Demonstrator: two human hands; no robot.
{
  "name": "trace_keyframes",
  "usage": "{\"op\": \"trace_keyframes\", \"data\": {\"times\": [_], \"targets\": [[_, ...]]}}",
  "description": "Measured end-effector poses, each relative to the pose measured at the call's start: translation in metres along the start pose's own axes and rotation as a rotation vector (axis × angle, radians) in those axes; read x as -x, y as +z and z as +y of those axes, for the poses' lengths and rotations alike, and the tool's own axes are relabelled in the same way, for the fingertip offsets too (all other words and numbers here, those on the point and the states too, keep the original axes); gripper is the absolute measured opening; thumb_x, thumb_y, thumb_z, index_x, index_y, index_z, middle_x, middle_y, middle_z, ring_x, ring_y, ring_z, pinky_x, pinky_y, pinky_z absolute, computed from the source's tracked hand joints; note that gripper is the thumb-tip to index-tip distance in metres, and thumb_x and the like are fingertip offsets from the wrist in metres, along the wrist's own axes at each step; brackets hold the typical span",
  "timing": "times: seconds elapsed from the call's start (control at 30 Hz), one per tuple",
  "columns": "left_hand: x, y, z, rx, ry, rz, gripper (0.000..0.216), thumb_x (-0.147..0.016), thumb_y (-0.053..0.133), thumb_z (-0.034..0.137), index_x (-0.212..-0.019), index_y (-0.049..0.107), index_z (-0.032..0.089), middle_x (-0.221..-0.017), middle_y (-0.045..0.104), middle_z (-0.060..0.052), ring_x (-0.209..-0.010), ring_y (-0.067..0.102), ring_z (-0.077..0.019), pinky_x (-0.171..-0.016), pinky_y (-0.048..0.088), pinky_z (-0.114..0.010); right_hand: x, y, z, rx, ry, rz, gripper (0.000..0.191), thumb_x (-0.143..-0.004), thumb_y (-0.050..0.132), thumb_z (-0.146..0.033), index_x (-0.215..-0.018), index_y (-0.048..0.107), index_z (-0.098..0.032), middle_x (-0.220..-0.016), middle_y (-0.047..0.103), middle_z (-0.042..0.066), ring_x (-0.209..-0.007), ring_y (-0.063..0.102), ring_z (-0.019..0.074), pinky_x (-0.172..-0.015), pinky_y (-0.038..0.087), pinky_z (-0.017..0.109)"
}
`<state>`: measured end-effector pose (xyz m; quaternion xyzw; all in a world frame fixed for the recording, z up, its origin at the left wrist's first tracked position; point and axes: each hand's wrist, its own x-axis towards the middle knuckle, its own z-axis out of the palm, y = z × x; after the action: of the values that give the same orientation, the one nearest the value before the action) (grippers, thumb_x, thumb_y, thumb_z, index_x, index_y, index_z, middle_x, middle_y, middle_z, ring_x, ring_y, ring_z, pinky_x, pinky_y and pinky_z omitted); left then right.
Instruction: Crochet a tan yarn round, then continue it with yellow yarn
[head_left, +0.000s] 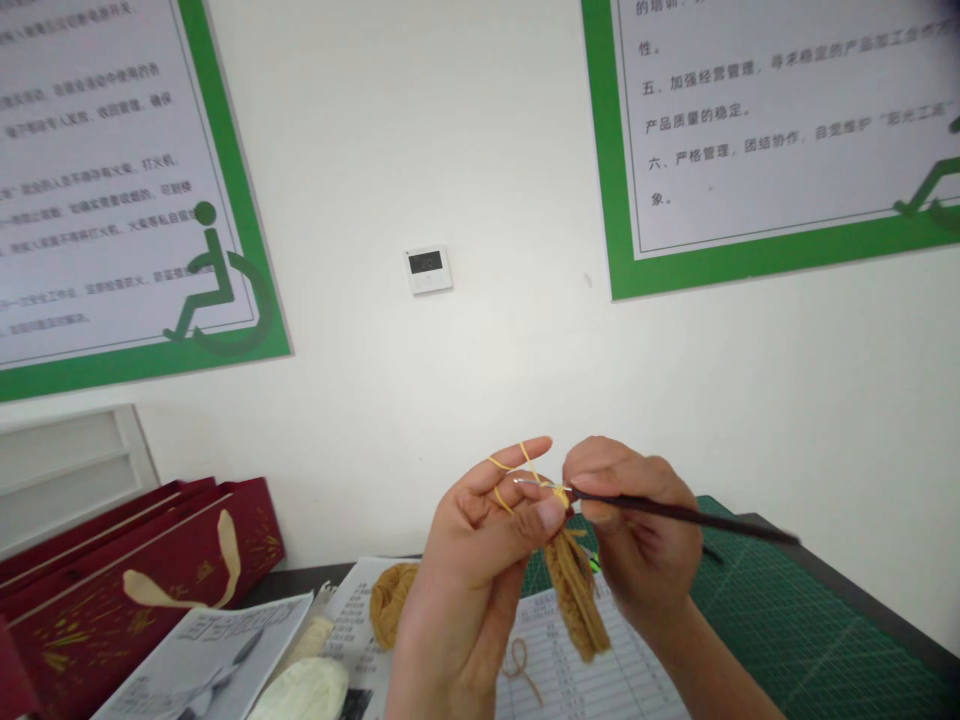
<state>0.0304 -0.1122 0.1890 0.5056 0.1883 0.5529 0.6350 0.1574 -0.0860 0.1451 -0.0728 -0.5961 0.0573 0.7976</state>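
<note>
My left hand pinches a small crocheted piece of mustard-yellow yarn between thumb and fingers, and its lower part hangs down below the hand. Yellow yarn loops round the raised index finger of that hand. In my right hand is a crochet hook with a dark handle, held like a pen. Its thin metal tip points left and meets the top of the crocheted piece by my left thumb. Behind my left wrist a ball of mustard yarn lies partly hidden.
Printed sheets and a green cutting mat cover parts of the table. A cream yarn ball and dark red gift bags stand at left. A thermostat and green-framed posters are on the wall.
</note>
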Motion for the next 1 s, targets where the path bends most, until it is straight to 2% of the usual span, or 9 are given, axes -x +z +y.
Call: {"op": "trace_keyframes", "data": {"times": [0.13,0.23,0.33,0.4,0.47,0.6,0.8,1.0], "targets": [[-0.002,-0.008,0.005,-0.030,0.014,-0.013,0.045,-0.064,0.080,0.014,-0.107,0.069,0.016,-0.074,0.065,-0.002,-0.075,0.064,-0.0155,-0.074,0.049,-0.028,-0.007,0.009,-0.009,-0.223,0.203,0.095,0.004,-0.092,0.055,-0.028,-0.089,0.057,-0.026,-0.068,0.059,0.000,-0.064,0.057,0.0163,-0.061,0.044,0.032],[-0.002,-0.012,0.008,-0.070,0.029,-0.027,0.035,-0.064,0.080,0.013,-0.098,0.072,0.016,-0.074,0.066,-0.003,-0.073,0.064,-0.0149,-0.071,0.048,-0.026,-0.012,0.009,-0.013,-0.319,0.349,0.131,0.012,-0.092,0.054,-0.032,-0.084,0.054,-0.024,-0.065,0.055,-0.002,-0.057,0.051,0.0134,-0.057,0.040,0.029],[-0.002,-0.010,0.006,-0.105,0.069,-0.010,0.028,-0.063,0.080,0.014,-0.090,0.074,0.016,-0.071,0.065,-0.003,-0.071,0.063,-0.0141,-0.070,0.049,-0.026,-0.016,0.008,-0.013,-0.451,0.578,0.073,0.021,-0.094,0.050,-0.036,-0.078,0.051,-0.022,-0.060,0.050,-0.003,-0.053,0.045,0.0115,-0.053,0.037,0.026],[-0.003,-0.007,0.003,-0.141,0.126,0.024,0.026,-0.063,0.080,0.015,-0.088,0.075,0.016,-0.070,0.065,-0.003,-0.068,0.062,-0.0137,-0.068,0.050,-0.026,-0.017,0.009,-0.011,-0.488,0.671,0.008,0.023,-0.093,0.052,-0.037,-0.077,0.051,-0.021,-0.062,0.051,-0.003,-0.054,0.045,0.0108,-0.055,0.039,0.026],[-0.004,-0.004,0.000,-0.172,0.200,0.077,0.026,-0.062,0.081,0.015,-0.088,0.074,0.016,-0.072,0.067,-0.003,-0.068,0.062,-0.0144,-0.067,0.051,-0.027,-0.016,0.011,-0.009,-0.444,0.642,-0.034,0.018,-0.088,0.060,-0.034,-0.078,0.054,-0.021,-0.070,0.056,-0.002,-0.062,0.051,0.0113,-0.061,0.043,0.026],[-0.007,-0.002,-0.003,-0.183,0.272,0.132,0.031,-0.062,0.080,0.014,-0.092,0.074,0.017,-0.079,0.070,-0.005,-0.075,0.064,-0.0169,-0.069,0.053,-0.028,-0.014,0.012,-0.006,-0.287,0.468,-0.048,0.010,-0.083,0.068,-0.027,-0.081,0.059,-0.022,-0.088,0.064,0.002,-0.086,0.060,0.0160,-0.080,0.047,0.031],[-0.006,-0.004,-0.003,-0.194,0.215,0.116,0.036,-0.061,0.081,0.013,-0.097,0.074,0.017,-0.076,0.069,-0.004,-0.075,0.063,-0.0148,-0.070,0.050,-0.025,-0.013,0.009,-0.007,-0.267,0.466,0.016,0.007,-0.084,0.067,-0.026,-0.083,0.060,-0.023,-0.085,0.067,0.002,-0.082,0.062,0.0164,-0.077,0.050,0.032],[-0.004,-0.003,-0.002,-0.201,0.194,0.122,0.030,-0.064,0.079,0.013,-0.093,0.075,0.017,-0.078,0.070,-0.004,-0.074,0.061,-0.0136,-0.069,0.049,-0.024,-0.016,0.004,-0.006,-0.292,0.471,-0.026,0.009,-0.086,0.065,-0.029,-0.085,0.059,-0.023,-0.085,0.068,0.003,-0.082,0.062,0.0164,-0.079,0.049,0.033]]}}
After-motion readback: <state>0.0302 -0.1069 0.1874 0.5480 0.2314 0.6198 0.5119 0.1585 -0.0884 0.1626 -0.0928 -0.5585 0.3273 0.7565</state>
